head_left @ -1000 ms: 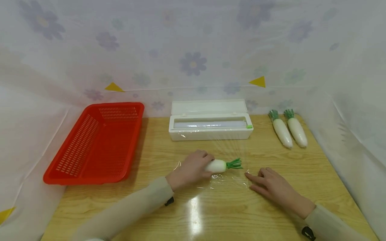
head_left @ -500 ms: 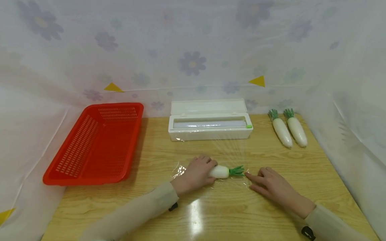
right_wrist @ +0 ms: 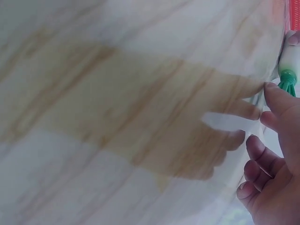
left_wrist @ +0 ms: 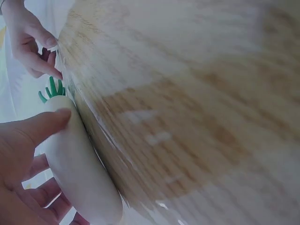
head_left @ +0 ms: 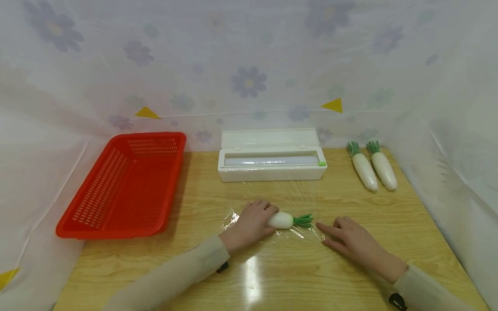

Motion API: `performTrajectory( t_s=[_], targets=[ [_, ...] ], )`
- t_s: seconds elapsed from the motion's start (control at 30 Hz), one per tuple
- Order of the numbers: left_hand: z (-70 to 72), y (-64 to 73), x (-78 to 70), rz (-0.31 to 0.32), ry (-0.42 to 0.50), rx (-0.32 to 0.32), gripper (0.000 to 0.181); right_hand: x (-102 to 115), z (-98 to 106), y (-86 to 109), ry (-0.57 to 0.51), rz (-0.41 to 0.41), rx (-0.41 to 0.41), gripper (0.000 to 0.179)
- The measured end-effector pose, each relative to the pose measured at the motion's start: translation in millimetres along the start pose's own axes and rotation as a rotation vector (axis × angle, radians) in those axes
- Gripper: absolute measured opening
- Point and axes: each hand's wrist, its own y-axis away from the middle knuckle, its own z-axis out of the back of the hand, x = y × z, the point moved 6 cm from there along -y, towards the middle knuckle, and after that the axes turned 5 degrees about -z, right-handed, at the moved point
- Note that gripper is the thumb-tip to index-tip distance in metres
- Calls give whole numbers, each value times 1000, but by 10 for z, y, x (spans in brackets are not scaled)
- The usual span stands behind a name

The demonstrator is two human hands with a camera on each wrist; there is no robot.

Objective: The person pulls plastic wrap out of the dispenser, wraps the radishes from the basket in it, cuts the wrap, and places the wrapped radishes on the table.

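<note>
A white radish [head_left: 282, 220] with green stalks lies crosswise on a sheet of clear plastic wrap [head_left: 297, 233] near the middle of the table. My left hand [head_left: 250, 225] grips its body, covering the tail end in the head view. In the left wrist view, the thumb lies over the radish [left_wrist: 82, 159] with the other fingers around its far side. Just right of the stalks, my right hand [head_left: 352, 242] presses the wrap's corner with its fingertips, thumb and index finger apart. The wrap runs back to a white dispenser box [head_left: 272, 174], whose lid stands up, showing the roll [head_left: 272, 161].
On the left stands a red perforated basket [head_left: 116, 233]. Two more white radishes, one [head_left: 364, 172] beside the other [head_left: 384, 170], lie at the back right of the wooden table [head_left: 311, 276]. A flowered white curtain [head_left: 249, 52] encloses the back and sides.
My left hand has drawn the radish nearer and slightly right, then a little back left over the last half second. My right hand has stayed at the wrap's corner.
</note>
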Motion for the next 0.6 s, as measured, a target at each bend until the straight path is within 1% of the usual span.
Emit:
performTrajectory(
  t_s=[0.13,0.37,0.6],
  targets=[
    [-7,14,31,6,28,4,49,1,5,-4,-2,-4,-7,48],
    [-23,40,84,2,25,-41,46,9,4,-17,-14,-1,-5,46],
    [-36,58,147,14,52,-68,47,21,18,-31,-10,8,-21,45]
  ],
)
